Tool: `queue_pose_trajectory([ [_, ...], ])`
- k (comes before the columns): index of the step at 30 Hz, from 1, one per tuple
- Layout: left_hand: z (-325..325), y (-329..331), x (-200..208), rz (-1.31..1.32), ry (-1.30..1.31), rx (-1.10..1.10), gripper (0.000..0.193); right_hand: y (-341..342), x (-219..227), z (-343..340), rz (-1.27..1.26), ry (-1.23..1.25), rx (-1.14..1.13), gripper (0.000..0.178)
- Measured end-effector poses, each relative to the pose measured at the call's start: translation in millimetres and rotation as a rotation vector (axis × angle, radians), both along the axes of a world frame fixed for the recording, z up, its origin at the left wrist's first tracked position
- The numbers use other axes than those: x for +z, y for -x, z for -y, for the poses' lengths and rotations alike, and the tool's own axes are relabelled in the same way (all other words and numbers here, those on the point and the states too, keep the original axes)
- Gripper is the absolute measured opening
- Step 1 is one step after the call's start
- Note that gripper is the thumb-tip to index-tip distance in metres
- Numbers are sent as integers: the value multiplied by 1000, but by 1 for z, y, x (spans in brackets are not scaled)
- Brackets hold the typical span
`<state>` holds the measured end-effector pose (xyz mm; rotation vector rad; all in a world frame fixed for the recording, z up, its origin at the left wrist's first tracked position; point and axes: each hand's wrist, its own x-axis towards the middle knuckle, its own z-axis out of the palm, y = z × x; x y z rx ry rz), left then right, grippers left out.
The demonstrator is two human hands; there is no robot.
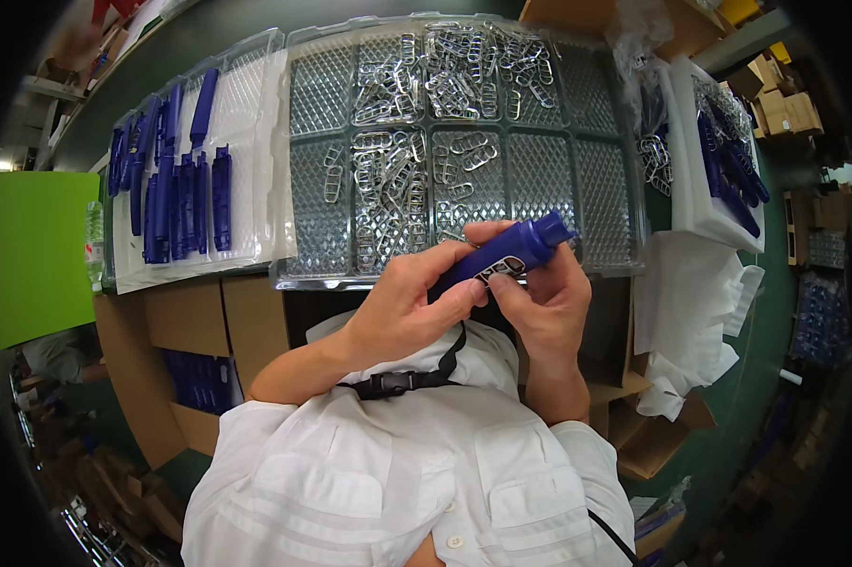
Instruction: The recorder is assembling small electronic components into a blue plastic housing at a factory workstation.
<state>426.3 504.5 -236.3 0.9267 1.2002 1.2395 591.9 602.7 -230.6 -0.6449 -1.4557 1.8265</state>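
- Left hand (412, 298) clamped around the left end of a smooth, tubular blue plastic casing (530, 244), above the transparent, diamond-textured tray's (317, 213) near side.
- Right hand (553, 302) clamped farther right, thumb at a glossy slotted frame (503, 268).

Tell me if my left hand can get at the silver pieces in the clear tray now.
Probably yes, if it lets go: your left hand is on the blue handle, which your right hand also holds. The silver pieces lie uncovered in the tray just beyond.
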Motion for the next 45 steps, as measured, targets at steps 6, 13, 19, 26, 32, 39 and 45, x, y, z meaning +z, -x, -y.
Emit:
queue_pose_trajectory([
  [6,0,5,-1,94,-67,110,34,26,0,21,17,-46,-132,41],
  [13,-1,22,-8,215,-53,106,38,49,8,23,135,-307,-209,29],
  [19,-2,24,-4,113,-98,226,45,56,16,2,3,-45,43,39],
  [26,21,13,-1,217,-154,64,44,41,28,30,-61,59,131,33],
  [32,38,7,13,362,-181,9,46,33,37,48,38,-286,56,38],
  [39,37,18,11,463,-251,151,43,69,37,49,77,-416,-37,36],
  [45,33,36,4,497,-158,258,36,91,48,53,319,-552,3,35],
])
